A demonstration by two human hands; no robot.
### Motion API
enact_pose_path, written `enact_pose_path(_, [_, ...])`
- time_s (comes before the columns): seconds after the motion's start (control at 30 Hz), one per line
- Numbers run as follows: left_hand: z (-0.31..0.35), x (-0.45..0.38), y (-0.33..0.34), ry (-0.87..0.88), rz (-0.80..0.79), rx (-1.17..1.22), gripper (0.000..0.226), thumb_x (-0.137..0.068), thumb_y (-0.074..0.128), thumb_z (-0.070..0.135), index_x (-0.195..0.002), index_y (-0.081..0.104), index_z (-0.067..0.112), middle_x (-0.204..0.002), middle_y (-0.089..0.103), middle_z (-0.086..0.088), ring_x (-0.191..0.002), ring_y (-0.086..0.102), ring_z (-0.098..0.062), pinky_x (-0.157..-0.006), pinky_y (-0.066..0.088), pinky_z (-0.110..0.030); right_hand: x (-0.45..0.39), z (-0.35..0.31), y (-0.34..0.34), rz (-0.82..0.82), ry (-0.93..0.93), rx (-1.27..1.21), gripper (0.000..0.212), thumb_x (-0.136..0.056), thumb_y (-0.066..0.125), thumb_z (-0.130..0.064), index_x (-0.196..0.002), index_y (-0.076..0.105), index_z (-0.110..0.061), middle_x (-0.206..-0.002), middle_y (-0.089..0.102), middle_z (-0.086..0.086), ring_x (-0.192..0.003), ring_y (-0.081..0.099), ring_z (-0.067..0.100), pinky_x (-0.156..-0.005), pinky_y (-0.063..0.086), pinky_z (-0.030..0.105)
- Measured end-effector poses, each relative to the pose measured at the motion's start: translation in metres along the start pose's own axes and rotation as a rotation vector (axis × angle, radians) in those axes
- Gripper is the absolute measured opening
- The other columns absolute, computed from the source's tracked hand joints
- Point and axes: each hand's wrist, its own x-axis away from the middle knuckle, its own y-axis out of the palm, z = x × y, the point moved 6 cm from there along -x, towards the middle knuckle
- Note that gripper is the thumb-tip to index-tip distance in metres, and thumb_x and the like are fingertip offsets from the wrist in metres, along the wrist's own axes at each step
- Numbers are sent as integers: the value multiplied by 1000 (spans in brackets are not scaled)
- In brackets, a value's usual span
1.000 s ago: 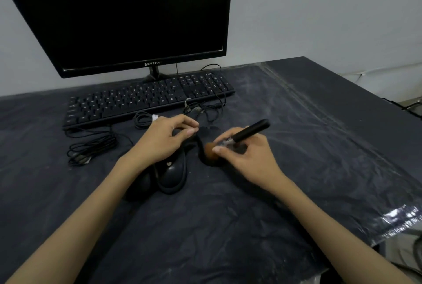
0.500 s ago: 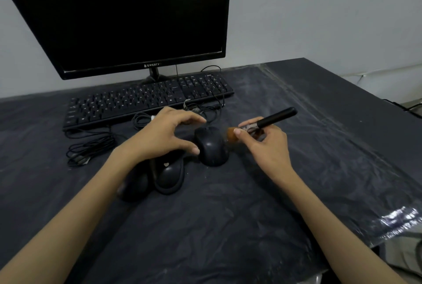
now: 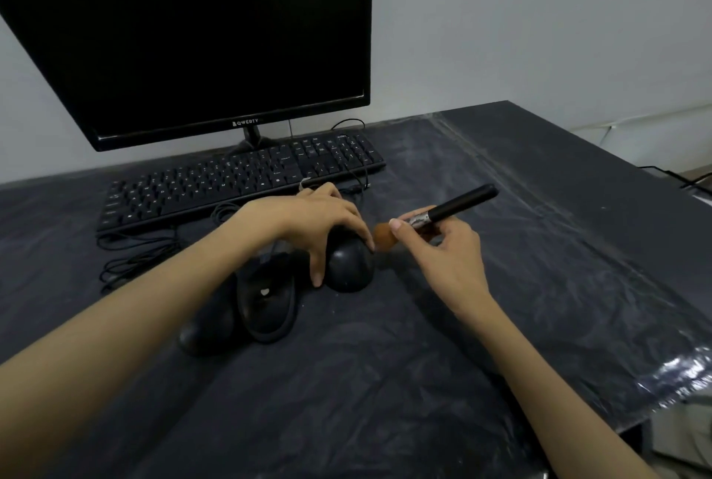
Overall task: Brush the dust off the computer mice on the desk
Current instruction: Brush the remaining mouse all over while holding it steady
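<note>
Three black computer mice lie side by side on the dark desk (image 3: 385, 382). My left hand (image 3: 308, 224) grips the right mouse (image 3: 348, 266) from above, thumb on its left side and fingers over its front. The middle mouse (image 3: 266, 301) and the left mouse (image 3: 208, 328) lie untouched beside my left forearm. My right hand (image 3: 443, 247) pinches a brush (image 3: 450, 209) with a black handle and silver ferrule. Its brown bristles sit just right of the held mouse's front.
A black keyboard (image 3: 215, 185) lies behind the mice, under a dark monitor (image 3: 192, 35). Coiled black cables (image 3: 131, 259) trail at the left of the mice. Clear plastic sheeting (image 3: 578, 286) covers the desk, whose right edge drops off nearby.
My left hand came down from hovering and now grips the right mouse. My right hand with the brush stayed close to that mouse's right side.
</note>
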Motion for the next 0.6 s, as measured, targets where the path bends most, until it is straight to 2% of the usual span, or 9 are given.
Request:
enact_pose_path(0.17, [-12, 4, -2, -23, 143, 115, 78, -50, 84, 53, -119, 48, 57, -127, 46, 23, -117, 25, -15, -95, 25, -34, 0, -5, -5, 64, -30, -13, 8, -83, 72, -22, -83, 73, -14, -76, 69, -7, -67, 59, -11, -61, 41, 3])
enact_pose_path(0.27, [-17, 8, -1, -42, 236, 197, 78, -50, 82, 59, -121, 49, 55, -124, 49, 25, -119, 25, -13, -94, 20, -33, 2, -8, -4, 81, -85, -24, 6, -83, 72, -22, -82, 71, -16, -77, 68, -7, -69, 60, -5, -64, 41, 5])
enact_pose_path(0.37, [-23, 11, 3, -60, 320, 291, 82, -46, 78, 66, -121, 49, 54, -126, 48, 24, -123, 24, -10, -101, 19, -34, 11, -15, 6, 3, -228, -19, 4, -83, 73, -19, -84, 70, -16, -82, 69, -4, -79, 62, 5, -73, 43, 10])
enact_pose_path(0.43, [-25, 16, 5, -67, 354, 363, 83, -43, 75, 70, -121, 49, 56, -127, 47, 22, -126, 22, -9, -106, 19, -37, 16, -18, 16, -79, -295, 48, 5, -81, 74, -16, -85, 71, -15, -82, 68, -7, -83, 62, 6, -77, 43, 11])
enact_pose_path(0.5, [-26, 22, 7, -86, 375, 414, 80, -47, 80, 63, -121, 50, 54, -121, 44, 23, -127, 21, -7, -106, 17, -34, 13, -15, 17, -64, -324, 135, 5, -80, 73, -20, -84, 70, -18, -83, 67, -8, -86, 62, 8, -80, 47, 19])
enact_pose_path(0.6, [-28, 29, 9, -91, 406, 459, 76, -51, 85, 53, -120, 53, 54, -118, 43, 26, -126, 23, -6, -108, 18, -35, 2, -11, 0, 103, -339, 272, 5, -80, 71, -23, -81, 68, -19, -82, 66, -7, -87, 62, 16, -82, 52, 38])
